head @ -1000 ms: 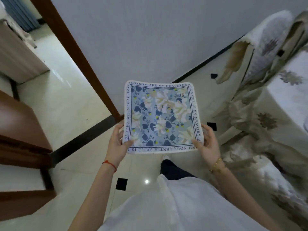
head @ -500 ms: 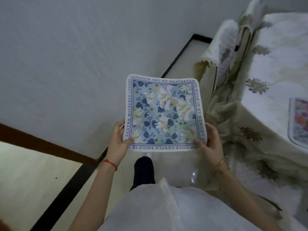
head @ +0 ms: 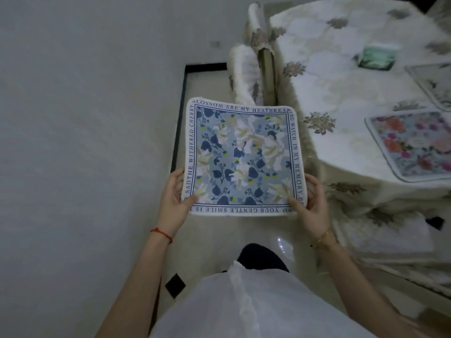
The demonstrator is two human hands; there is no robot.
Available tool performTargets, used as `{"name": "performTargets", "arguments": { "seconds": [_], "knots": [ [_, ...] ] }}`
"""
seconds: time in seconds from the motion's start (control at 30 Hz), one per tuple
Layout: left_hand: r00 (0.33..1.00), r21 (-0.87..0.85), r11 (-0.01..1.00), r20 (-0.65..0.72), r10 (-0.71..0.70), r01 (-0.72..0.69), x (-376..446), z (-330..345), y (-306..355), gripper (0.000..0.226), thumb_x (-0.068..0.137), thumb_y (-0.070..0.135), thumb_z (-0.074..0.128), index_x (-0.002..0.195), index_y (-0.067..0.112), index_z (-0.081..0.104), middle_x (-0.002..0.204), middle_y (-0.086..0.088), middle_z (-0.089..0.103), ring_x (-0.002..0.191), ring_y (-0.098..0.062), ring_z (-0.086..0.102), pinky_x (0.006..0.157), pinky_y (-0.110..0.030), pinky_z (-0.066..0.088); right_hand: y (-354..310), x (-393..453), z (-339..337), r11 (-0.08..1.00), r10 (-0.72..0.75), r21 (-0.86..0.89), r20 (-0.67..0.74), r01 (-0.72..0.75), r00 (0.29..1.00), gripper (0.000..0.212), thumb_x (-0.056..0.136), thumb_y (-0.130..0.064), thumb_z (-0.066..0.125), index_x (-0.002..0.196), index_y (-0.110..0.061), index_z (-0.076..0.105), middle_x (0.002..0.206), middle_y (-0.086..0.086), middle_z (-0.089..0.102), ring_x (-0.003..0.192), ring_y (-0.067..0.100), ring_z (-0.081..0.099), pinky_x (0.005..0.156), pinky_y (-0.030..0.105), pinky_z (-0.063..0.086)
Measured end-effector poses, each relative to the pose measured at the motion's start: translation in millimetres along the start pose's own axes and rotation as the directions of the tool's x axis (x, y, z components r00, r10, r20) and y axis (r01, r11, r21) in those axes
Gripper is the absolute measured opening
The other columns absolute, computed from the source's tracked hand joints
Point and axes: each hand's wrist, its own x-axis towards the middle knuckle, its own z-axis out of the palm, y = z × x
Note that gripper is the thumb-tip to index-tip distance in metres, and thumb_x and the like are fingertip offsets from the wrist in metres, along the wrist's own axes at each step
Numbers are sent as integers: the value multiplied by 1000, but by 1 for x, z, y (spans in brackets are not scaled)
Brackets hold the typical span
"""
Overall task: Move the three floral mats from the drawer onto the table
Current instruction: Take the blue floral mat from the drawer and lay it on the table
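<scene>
I hold a square blue floral mat with a lettered white border flat in front of me, above the floor. My left hand grips its near left corner and my right hand grips its near right corner. On the table to the right lies a pink and orange floral mat. A second mat lies behind it, partly cut off by the frame edge. The drawer is out of view.
The table wears a cream embroidered cloth that hangs to the floor. A green glass dish sits near its far side. A covered chair stands against the table's left edge. A white wall fills the left.
My view has swung right from the doorway and wall toward the table, which now shows its top and two mats. The blue mat stays held the same way in both hands.
</scene>
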Motion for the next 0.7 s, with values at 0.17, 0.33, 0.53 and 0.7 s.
{"name": "performTargets", "arguments": {
  "seconds": [0.17,0.33,0.53,0.7],
  "knots": [
    [985,3,1000,173,-19,19,85,20,12,67,79,-18,62,130,21,42,125,-11,62,114,-26,61,91,-35,54,-5,33,2,1000,13,23,-181,-10,983,64,82,11,63,120,-38,46,120,18,63,100,28,67,77,41,60],
    [955,37,999,295,-17,6,159,60,22,68,79,-20,59,135,13,39,116,-3,64,100,-9,66,77,-21,56,3,74,-11,996,68,70,-314,-48,947,60,83,10,62,129,-22,41,125,21,60,107,31,64,84,44,58],
    [927,77,997,374,1,-32,242,125,48,64,80,-21,58,131,14,42,116,-8,63,102,-19,63,88,-34,54,-2,139,-44,994,112,58,-406,-97,907,58,85,8,62,125,-28,42,99,7,71,87,26,70,74,43,60],
    [903,140,989,429,-16,-49,312,179,60,67,78,-16,60,120,36,48,118,1,65,104,-13,64,86,-39,56,-9,194,-69,992,126,48,-467,-118,875,56,86,8,61,124,-27,38,100,1,70,82,13,71,69,27,59]
  ]
}}
